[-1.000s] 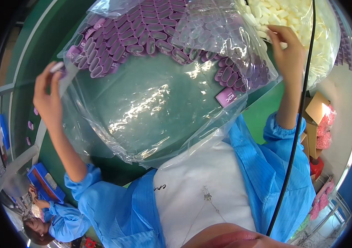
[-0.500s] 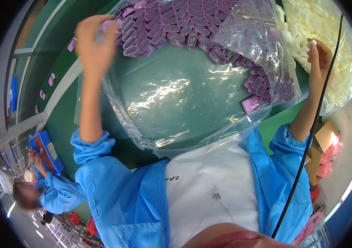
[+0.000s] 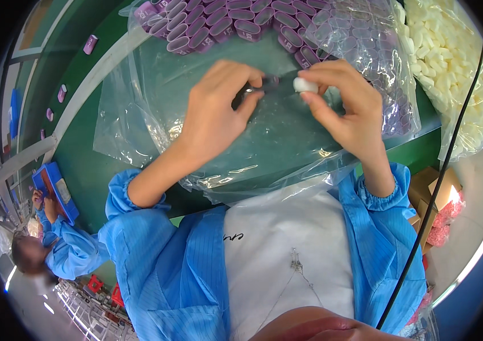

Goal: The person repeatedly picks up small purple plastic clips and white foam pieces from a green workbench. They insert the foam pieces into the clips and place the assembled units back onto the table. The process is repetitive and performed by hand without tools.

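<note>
My left hand [image 3: 216, 102] is over the middle of the clear plastic sheet [image 3: 196, 65], fingers closed on a small purple casing [image 3: 270, 84]. The casing is blurred and partly hidden by the fingers. Facing it, my right hand [image 3: 349, 102] pinches a white, rounded, soft-looking plug [image 3: 305, 85] between thumb and fingers. A narrow gap separates plug and casing. Beyond my hands, many purple oval casings [image 3: 247, 28] stand packed in rows, their hollow ends up. Clear film covers those at the right.
A clear bag of pale plugs [image 3: 451, 74] lies at the far right. Several loose purple casings [image 3: 90, 44] lie beyond a pale curved rail [image 3: 76, 105] at left. A black cable [image 3: 448, 165] crosses the right side. A co-worker [image 3: 71, 244] sits left by a blue tray [image 3: 57, 193].
My left hand has come from the far-left casings to the middle, now with a casing. My right hand has moved left from the bag of plugs, still pinching its white plug.
</note>
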The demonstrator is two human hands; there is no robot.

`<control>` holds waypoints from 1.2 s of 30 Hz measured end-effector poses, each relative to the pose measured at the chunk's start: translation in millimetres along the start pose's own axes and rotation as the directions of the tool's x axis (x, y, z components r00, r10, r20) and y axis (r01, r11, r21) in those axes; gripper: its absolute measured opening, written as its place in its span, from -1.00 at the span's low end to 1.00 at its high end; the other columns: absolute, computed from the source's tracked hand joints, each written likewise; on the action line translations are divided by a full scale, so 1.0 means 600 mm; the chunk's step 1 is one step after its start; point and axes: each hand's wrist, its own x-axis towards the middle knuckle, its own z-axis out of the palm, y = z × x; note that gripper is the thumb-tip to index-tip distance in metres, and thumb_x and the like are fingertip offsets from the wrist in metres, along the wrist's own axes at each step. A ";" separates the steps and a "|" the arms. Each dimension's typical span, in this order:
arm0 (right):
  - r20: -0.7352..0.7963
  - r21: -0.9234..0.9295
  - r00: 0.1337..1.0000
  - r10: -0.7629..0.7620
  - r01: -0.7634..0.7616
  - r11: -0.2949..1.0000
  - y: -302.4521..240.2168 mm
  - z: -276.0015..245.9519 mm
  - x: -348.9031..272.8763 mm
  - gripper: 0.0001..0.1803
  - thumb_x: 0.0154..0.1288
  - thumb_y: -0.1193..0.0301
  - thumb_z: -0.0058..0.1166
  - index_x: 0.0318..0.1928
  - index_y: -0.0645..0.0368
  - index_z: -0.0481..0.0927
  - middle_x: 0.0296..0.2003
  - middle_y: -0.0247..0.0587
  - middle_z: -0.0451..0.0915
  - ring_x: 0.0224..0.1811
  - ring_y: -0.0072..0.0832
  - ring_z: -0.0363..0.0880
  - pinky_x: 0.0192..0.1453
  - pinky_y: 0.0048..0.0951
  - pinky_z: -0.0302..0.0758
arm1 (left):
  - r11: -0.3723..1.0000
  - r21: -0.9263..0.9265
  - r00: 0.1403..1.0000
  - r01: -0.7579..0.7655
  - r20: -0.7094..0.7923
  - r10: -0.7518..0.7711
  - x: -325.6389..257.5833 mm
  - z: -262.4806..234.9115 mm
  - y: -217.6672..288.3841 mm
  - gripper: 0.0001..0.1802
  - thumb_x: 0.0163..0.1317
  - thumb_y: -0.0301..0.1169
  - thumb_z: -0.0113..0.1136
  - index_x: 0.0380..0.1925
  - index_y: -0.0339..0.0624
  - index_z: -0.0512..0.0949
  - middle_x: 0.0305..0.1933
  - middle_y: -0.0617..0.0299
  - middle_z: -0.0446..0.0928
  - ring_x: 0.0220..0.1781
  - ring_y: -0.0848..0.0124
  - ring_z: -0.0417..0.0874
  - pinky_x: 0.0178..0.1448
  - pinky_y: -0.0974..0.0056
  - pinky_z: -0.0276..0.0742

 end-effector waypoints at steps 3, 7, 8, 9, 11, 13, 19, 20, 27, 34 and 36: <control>0.087 -0.039 0.995 -0.055 0.058 0.998 -0.002 0.023 -0.001 -0.63 0.05 0.68 0.31 -0.07 0.20 0.70 -0.16 -0.17 0.59 -0.24 -0.34 0.59 -0.16 -0.38 0.57 | 0.971 -0.200 0.992 0.127 0.021 -0.126 -0.029 0.018 -0.002 -0.61 0.06 -0.64 0.40 -0.10 -0.20 0.53 -0.19 0.13 0.69 -0.14 0.21 0.77 -0.14 0.22 0.64; 0.171 -0.063 0.974 -0.150 0.163 0.985 -0.002 0.046 0.002 -0.64 0.01 0.69 0.31 -0.11 0.24 0.69 -0.20 -0.18 0.54 -0.22 -0.26 0.53 -0.19 -0.32 0.53 | 0.944 -0.278 0.984 0.178 0.025 -0.178 -0.041 0.023 -0.004 -0.57 0.04 -0.64 0.40 -0.06 -0.20 0.52 -0.16 0.11 0.71 -0.09 0.21 0.78 -0.07 0.24 0.67; 0.186 -0.074 0.968 -0.172 0.188 0.979 -0.002 0.048 0.004 -0.65 0.01 0.69 0.31 -0.12 0.25 0.69 -0.21 -0.18 0.54 -0.24 -0.26 0.53 -0.20 -0.32 0.52 | 0.939 -0.293 0.983 0.182 0.026 -0.183 -0.042 0.025 -0.005 -0.56 0.04 -0.64 0.40 -0.06 -0.20 0.52 -0.15 0.10 0.71 -0.08 0.21 0.78 -0.06 0.24 0.67; 0.181 -0.090 0.968 -0.174 0.193 0.977 -0.003 0.051 0.005 -0.66 0.01 0.69 0.31 -0.13 0.25 0.68 -0.21 -0.18 0.54 -0.25 -0.26 0.53 -0.22 -0.32 0.52 | 0.933 -0.309 0.982 0.186 0.027 -0.187 -0.044 0.027 -0.007 -0.55 0.03 -0.64 0.40 -0.05 -0.20 0.51 -0.14 0.10 0.72 -0.08 0.21 0.79 -0.06 0.25 0.67; 0.173 -0.121 0.968 -0.181 0.203 0.972 -0.002 0.055 0.007 -0.67 0.00 0.69 0.31 -0.15 0.27 0.68 -0.22 -0.18 0.55 -0.27 -0.27 0.52 -0.25 -0.32 0.51 | 0.934 -0.306 0.983 0.184 0.027 -0.184 -0.044 0.030 -0.007 -0.56 0.04 -0.64 0.39 -0.05 -0.20 0.52 -0.14 0.10 0.72 -0.08 0.20 0.78 -0.06 0.24 0.67; 0.145 -0.116 0.966 -0.214 0.231 0.966 -0.004 0.063 0.008 -0.68 -0.01 0.70 0.32 -0.16 0.27 0.69 -0.25 -0.18 0.56 -0.28 -0.27 0.52 -0.26 -0.32 0.51 | 0.938 -0.301 0.985 0.171 0.021 -0.172 -0.045 0.032 -0.009 -0.56 0.04 -0.64 0.39 -0.05 -0.20 0.52 -0.13 0.11 0.72 -0.07 0.20 0.78 -0.05 0.24 0.67; 0.166 -0.078 0.959 -0.231 0.247 0.966 0.002 0.056 0.010 -0.69 -0.03 0.70 0.34 -0.19 0.28 0.70 -0.28 -0.17 0.63 -0.27 -0.27 0.57 -0.22 -0.33 0.54 | 0.928 -0.329 0.983 0.175 0.013 -0.181 -0.050 0.036 -0.013 -0.57 0.05 -0.64 0.38 -0.05 -0.19 0.52 -0.13 0.11 0.72 -0.05 0.21 0.78 -0.03 0.25 0.67; 0.173 -0.065 0.956 -0.238 0.252 0.965 0.005 0.052 0.009 -0.68 -0.06 0.71 0.33 -0.20 0.29 0.68 -0.27 -0.17 0.63 -0.27 -0.25 0.57 -0.23 -0.33 0.55 | 0.926 -0.337 0.984 0.171 0.012 -0.177 -0.050 0.037 -0.015 -0.57 0.05 -0.65 0.38 -0.05 -0.19 0.52 -0.13 0.11 0.72 -0.05 0.21 0.78 -0.02 0.25 0.67; 0.186 -0.121 0.949 -0.253 0.277 0.953 0.013 0.036 0.000 -0.74 0.01 0.69 0.33 -0.22 0.34 0.66 -0.22 -0.13 0.65 -0.28 -0.23 0.62 -0.23 -0.29 0.57 | 0.917 -0.373 0.988 0.145 0.010 -0.152 -0.052 0.039 -0.019 -0.59 0.05 -0.68 0.39 -0.08 -0.19 0.53 -0.13 0.12 0.71 -0.07 0.22 0.78 -0.03 0.27 0.68; 0.119 -0.094 0.972 -0.200 0.212 0.973 0.021 0.053 -0.007 -0.70 -0.06 0.69 0.32 -0.21 0.32 0.67 -0.21 -0.08 0.65 -0.31 -0.22 0.61 -0.28 -0.31 0.58 | 0.930 -0.341 0.989 0.140 0.011 -0.145 -0.051 0.043 -0.019 -0.61 0.09 -0.65 0.41 -0.06 -0.23 0.55 -0.13 0.13 0.72 -0.06 0.29 0.78 0.00 0.30 0.66; 0.107 -0.116 0.967 -0.229 0.241 0.964 0.022 0.054 -0.014 -0.68 -0.07 0.66 0.31 -0.19 0.31 0.68 -0.21 -0.07 0.65 -0.31 -0.22 0.61 -0.29 -0.32 0.58 | 0.918 -0.375 0.989 0.128 -0.019 -0.146 -0.053 0.047 -0.021 -0.61 0.06 -0.67 0.39 -0.09 -0.19 0.54 -0.16 0.13 0.70 -0.11 0.22 0.78 -0.09 0.27 0.67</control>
